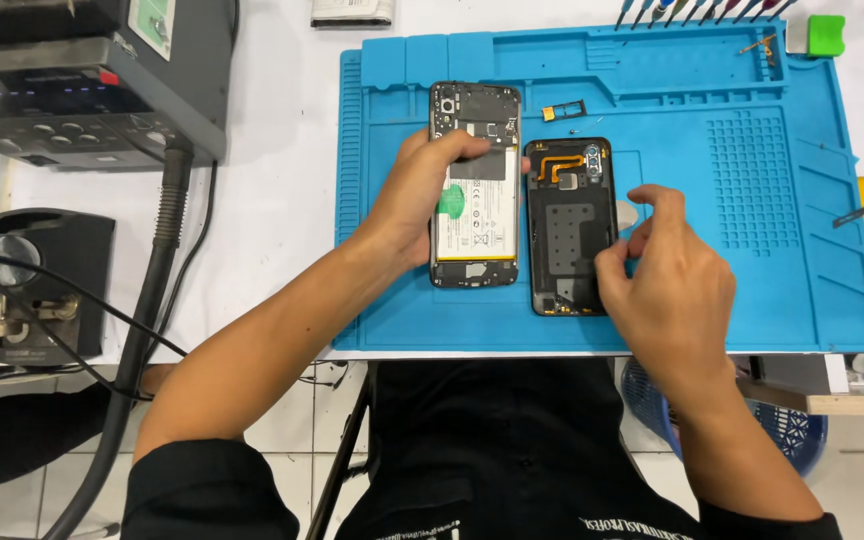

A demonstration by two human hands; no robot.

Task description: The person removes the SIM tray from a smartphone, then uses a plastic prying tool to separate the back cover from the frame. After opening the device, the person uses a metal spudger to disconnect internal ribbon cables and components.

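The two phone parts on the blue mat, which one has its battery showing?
The opened phone body on the left, under the left hand: a white-labelled battery fills its middle. The back cover beside the right hand shows only a black inside and an orange flex strip.

Both forearms are bare from the wrist up past the elbow. The left hand (pixel 422 200) and the right hand (pixel 667 280) wear no gloves, rings or watch. Black short sleeves (pixel 202 490) cover the upper arms. The torso is dressed in the same black cloth, and a line of small white print (pixel 642 524) runs across the chest on the right side.
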